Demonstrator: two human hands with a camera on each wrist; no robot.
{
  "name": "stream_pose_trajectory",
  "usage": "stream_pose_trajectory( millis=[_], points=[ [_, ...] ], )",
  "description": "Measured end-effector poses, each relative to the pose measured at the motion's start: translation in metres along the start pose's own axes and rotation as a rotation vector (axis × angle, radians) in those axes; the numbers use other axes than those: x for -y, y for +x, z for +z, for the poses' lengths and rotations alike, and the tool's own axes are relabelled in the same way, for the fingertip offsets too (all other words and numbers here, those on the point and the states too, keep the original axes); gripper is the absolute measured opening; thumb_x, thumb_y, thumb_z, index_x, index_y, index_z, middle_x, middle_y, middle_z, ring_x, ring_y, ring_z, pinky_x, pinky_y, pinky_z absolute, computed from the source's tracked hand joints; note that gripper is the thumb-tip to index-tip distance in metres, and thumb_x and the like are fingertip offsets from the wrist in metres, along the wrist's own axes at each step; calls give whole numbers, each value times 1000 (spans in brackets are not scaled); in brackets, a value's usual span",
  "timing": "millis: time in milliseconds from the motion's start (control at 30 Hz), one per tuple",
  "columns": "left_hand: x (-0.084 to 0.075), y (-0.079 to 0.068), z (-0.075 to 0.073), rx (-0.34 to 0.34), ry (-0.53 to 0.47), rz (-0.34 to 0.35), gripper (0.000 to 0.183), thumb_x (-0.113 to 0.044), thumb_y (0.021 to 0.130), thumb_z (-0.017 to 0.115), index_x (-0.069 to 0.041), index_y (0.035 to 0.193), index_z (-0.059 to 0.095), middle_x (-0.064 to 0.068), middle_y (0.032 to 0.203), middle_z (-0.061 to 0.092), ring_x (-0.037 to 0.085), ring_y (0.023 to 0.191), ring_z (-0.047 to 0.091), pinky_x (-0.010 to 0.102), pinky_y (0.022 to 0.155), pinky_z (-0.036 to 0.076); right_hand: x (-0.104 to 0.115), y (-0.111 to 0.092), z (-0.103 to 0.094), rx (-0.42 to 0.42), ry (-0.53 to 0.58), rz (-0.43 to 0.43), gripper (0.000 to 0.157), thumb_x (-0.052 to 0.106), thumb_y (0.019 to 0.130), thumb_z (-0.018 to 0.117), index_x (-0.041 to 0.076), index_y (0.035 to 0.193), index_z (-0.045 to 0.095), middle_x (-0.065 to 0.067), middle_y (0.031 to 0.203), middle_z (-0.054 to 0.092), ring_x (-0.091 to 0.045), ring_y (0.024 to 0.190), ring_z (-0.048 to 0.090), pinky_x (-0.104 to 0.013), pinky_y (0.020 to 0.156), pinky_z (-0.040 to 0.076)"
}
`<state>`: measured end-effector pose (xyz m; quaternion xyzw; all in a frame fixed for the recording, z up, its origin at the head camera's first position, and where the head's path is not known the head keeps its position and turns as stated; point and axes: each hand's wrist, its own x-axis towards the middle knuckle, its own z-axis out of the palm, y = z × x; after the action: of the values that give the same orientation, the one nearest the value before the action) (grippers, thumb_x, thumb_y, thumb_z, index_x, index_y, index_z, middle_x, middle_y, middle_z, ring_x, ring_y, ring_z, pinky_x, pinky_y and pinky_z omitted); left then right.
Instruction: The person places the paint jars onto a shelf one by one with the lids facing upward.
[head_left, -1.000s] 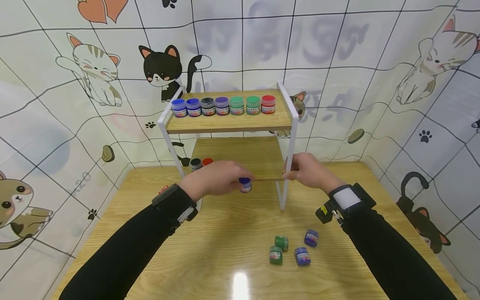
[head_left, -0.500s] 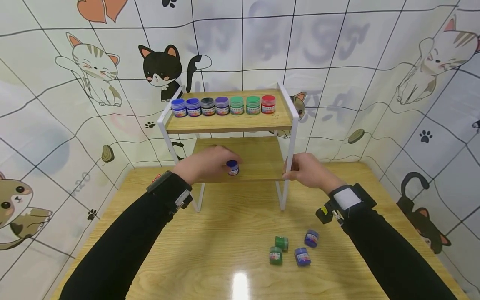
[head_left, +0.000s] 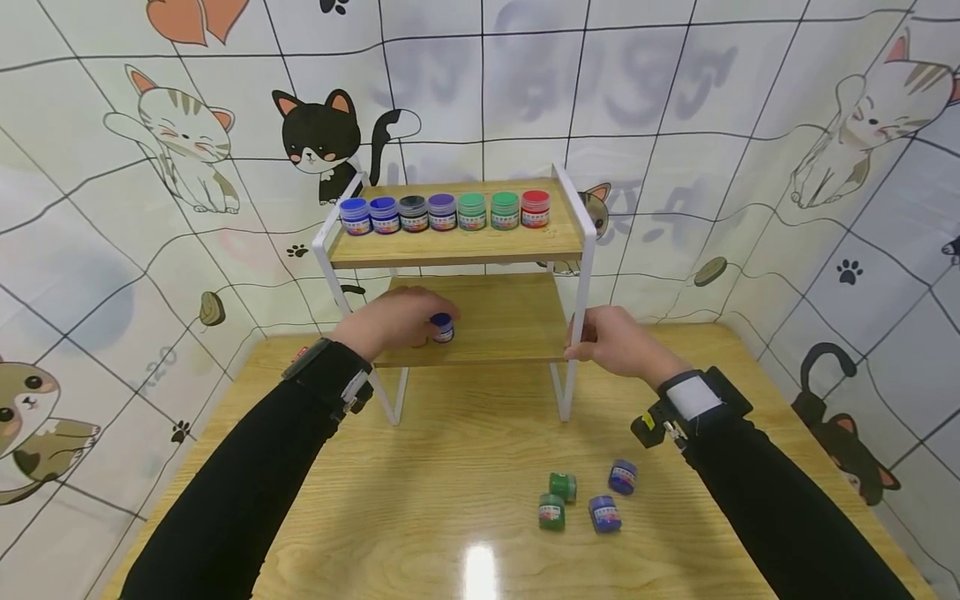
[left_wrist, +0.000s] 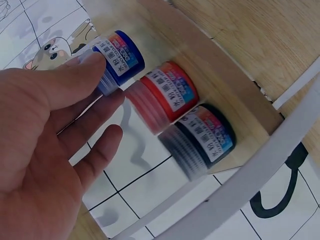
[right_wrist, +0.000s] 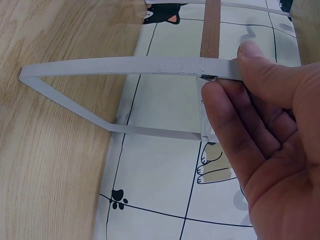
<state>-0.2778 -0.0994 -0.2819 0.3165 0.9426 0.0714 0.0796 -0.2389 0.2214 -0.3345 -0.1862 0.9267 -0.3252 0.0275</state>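
My left hand [head_left: 401, 319] pinches a dark blue paint jar [head_left: 443, 327] at the left part of the lower shelf [head_left: 510, 317]. In the left wrist view, the blue jar [left_wrist: 120, 60] is beside a red paint jar [left_wrist: 165, 95], and a black paint jar [left_wrist: 202, 137] stands past the red one. The head view hides the red and black jars behind the hand. My right hand [head_left: 618, 340] grips the white front leg [head_left: 580, 308] of the rack at the lower shelf's right end; in the right wrist view, thumb and fingers pinch the white metal frame [left_wrist: 300, 130].
On the upper shelf [head_left: 457, 247] stands a row of several paint jars: blue, black, purple, green and red [head_left: 536, 209]. Two green jars [head_left: 552, 512] and two blue-purple jars [head_left: 604, 513] lie or stand on the wooden table [head_left: 420, 517] at front right. A cat-printed sheet hangs behind.
My left hand has carried the blue jar from in front of the lower shelf up and leftward to the shelf's left part. The right hand has kept its hold on the leg.
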Motion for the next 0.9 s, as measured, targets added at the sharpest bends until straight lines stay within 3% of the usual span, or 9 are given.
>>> stream_pose_trajectory(
  millis=[167, 367, 900],
  points=[
    [3, 1, 2, 18, 37, -12, 41, -17, 95, 63, -19, 136, 58, 5, 138, 58, 25, 130, 50, 41, 110, 41, 1, 0, 0, 2, 2, 4, 6, 8, 89, 70, 5, 92, 66, -7, 87, 70, -18, 80, 64, -35, 75, 54],
    [5, 3, 5, 12, 73, 20, 39, -14, 95, 62, -16, 134, 59, 7, 137, 59, 26, 130, 52, 41, 110, 41, 3, -1, -1, -1, -5, 3, 6, 8, 88, 70, 5, 91, 67, -6, 85, 71, -17, 79, 64, -33, 72, 52],
    [5, 1, 7, 2, 42, 13, 38, -16, 95, 63, -18, 133, 60, 6, 137, 59, 26, 130, 52, 41, 110, 41, 2, -1, 0, -4, -18, 11, 6, 9, 88, 70, 5, 92, 67, -6, 84, 71, -18, 78, 64, -33, 72, 52]
  ],
)
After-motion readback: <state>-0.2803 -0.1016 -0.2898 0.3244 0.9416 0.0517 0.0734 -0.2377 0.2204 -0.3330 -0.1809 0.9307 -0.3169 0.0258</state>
